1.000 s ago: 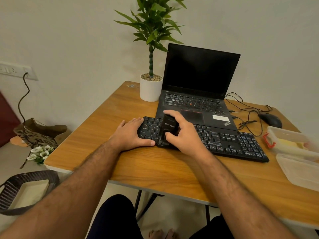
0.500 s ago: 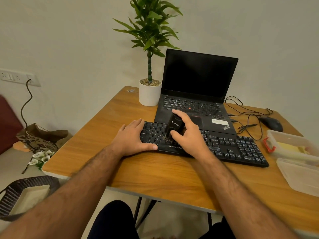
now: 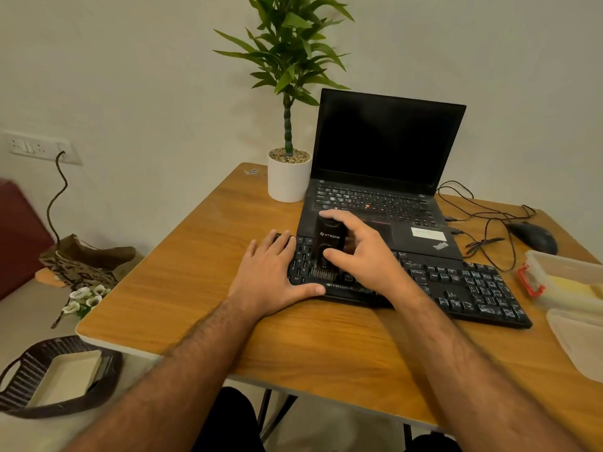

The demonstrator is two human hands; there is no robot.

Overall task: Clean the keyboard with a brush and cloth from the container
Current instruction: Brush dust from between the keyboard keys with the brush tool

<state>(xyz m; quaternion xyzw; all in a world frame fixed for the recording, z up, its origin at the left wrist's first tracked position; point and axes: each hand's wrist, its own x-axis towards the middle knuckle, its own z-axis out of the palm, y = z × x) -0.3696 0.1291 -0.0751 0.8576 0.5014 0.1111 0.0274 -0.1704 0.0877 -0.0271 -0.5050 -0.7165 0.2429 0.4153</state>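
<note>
A black keyboard [image 3: 463,285] lies across the wooden table [image 3: 202,288] in front of a laptop. My right hand [image 3: 362,256] grips a black brush [image 3: 328,243] with white lettering, its bristles down on the keys near the keyboard's left part. My left hand [image 3: 270,275] lies flat on the keyboard's left end, fingers straight, thumb along the front edge. A clear plastic container [image 3: 561,278] with a red clasp and a yellow cloth [image 3: 571,287] inside stands at the right edge.
An open black laptop [image 3: 385,177] sits behind the keyboard, a potted plant [image 3: 288,174] to its left. A mouse [image 3: 532,238] and tangled cables [image 3: 483,223] lie at the back right. The container's lid [image 3: 577,340] rests at front right. A dark basket [image 3: 55,376] stands on the floor at left.
The brush in my right hand has shifted along the keys and tilted more upright. My left hand has stayed on the keyboard's left end. The camera view has moved slightly.
</note>
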